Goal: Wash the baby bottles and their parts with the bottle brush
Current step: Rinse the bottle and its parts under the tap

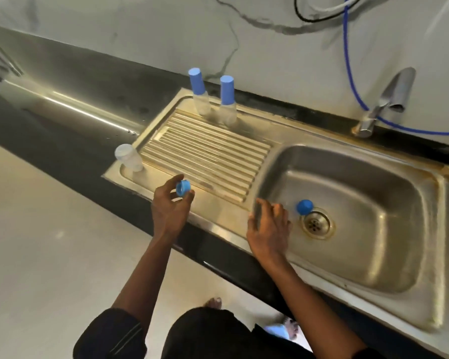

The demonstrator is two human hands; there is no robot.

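A black stone counter [70, 130] runs along a pale veined wall [140, 35], with a stainless steel sink [218, 224] set into it. A tap [384, 99] stands at the back, and a blue hose [347, 60] loops down the wall behind it. At the far edge of the ribbed drainboard [208, 151] two baby bottles stand upright side by side, each under a tall blue cap [198, 94] [227, 99]. A clear uncapped bottle [130, 158] stands at the drainboard's near left corner.

The person leans in with both forearms stretched forward. The left hand [170, 203] hovers over the front of the drainboard, palm turned inward, pinching a blue screw ring [183, 188] between thumb and fingertips. The right hand [268, 229] reaches over the near left wall of the basin [373, 216], back of the hand up, fingers spread apart and nearly straight, holding nothing. Just beyond its fingertips a blue domed cap [304, 207] lies on the basin floor beside the drain [316, 224]. Whether the fingers touch it, I cannot tell.
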